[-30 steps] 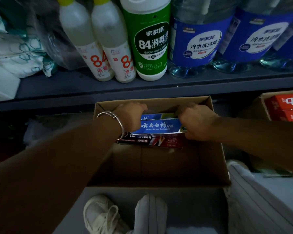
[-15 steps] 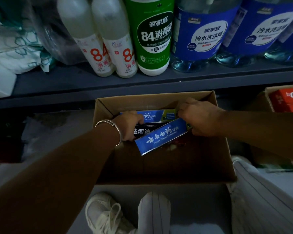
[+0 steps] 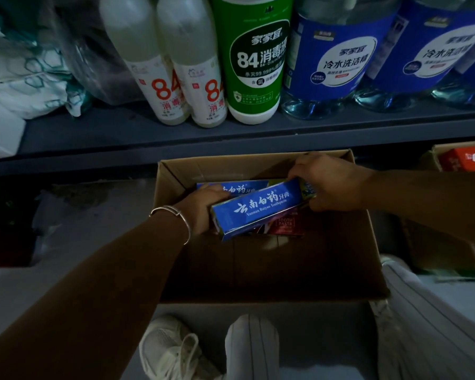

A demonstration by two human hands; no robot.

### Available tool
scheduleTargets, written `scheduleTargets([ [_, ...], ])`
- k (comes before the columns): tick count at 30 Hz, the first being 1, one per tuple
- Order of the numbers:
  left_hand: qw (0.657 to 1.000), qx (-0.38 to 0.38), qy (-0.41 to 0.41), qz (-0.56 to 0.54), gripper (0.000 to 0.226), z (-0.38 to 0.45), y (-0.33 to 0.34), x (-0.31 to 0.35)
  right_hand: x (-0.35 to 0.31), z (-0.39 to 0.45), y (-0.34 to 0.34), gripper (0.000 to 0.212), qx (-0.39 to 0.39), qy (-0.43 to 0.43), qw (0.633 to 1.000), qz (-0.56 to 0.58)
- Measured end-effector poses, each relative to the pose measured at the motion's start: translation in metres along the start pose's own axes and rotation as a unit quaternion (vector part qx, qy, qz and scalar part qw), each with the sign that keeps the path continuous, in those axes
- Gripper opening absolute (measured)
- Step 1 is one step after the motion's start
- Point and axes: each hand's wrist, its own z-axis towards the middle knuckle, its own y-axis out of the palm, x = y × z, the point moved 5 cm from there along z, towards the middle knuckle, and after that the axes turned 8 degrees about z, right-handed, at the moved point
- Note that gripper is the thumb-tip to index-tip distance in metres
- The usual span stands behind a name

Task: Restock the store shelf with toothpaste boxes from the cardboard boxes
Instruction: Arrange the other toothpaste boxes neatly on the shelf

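Hands at work inside an open cardboard box on the floor: your right hand, at two o'clock from the box's centre, pinches the far end of a blue Yunnan Baiyao toothpaste box, which tilts up across the carton. Your left hand (silver bangle at the wrist) curls round its near end at nine o'clock. A second blue box and a dark red toothpaste box lie beneath. Disinfectant bottles line the shelf at twelve o'clock.
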Motion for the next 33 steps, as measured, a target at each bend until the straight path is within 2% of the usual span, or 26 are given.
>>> scheduleTargets([
  [3, 0.999, 0.007, -0.036, -0.04, 0.047, -0.001, -0.004, 0.003, 0.003, -0.003, -0.004, 0.061, 0.011, 0.002, 1.0, 0.022],
  [7, 0.99, -0.017, -0.076, -0.115, 0.09, 0.0, 0.01, -0.016, 0.004, -0.005, -0.008, 0.063, 0.024, 0.0, 0.999, 0.036],
  [8, 0.993, -0.011, -0.066, -0.099, 0.087, 0.0, 0.008, -0.014, 0.003, -0.005, -0.008, 0.063, 0.025, -0.003, 0.999, 0.032],
  [11, 0.997, 0.014, -0.03, -0.073, 0.052, -0.001, 0.005, -0.01, 0.001, -0.006, -0.007, 0.06, 0.022, -0.015, 1.0, 0.012],
  [13, 1.0, 0.01, 0.02, 0.0, 0.045, 0.0, 0.003, -0.005, 0.001, -0.008, -0.006, 0.057, 0.021, -0.029, 0.999, 0.001],
  [21, 0.99, -0.013, 0.05, 0.133, 0.064, 0.009, 0.007, -0.003, -0.004, -0.015, -0.016, 0.053, 0.028, -0.074, 0.994, -0.07],
  [28, 0.982, -0.009, 0.038, 0.187, 0.053, 0.009, 0.009, 0.006, -0.008, -0.017, -0.018, 0.054, 0.012, -0.086, 0.989, -0.119],
  [33, 0.977, -0.06, 0.024, 0.203, 0.064, 0.009, 0.005, 0.008, -0.008, -0.02, -0.018, 0.051, 0.011, -0.094, 0.986, -0.137],
])
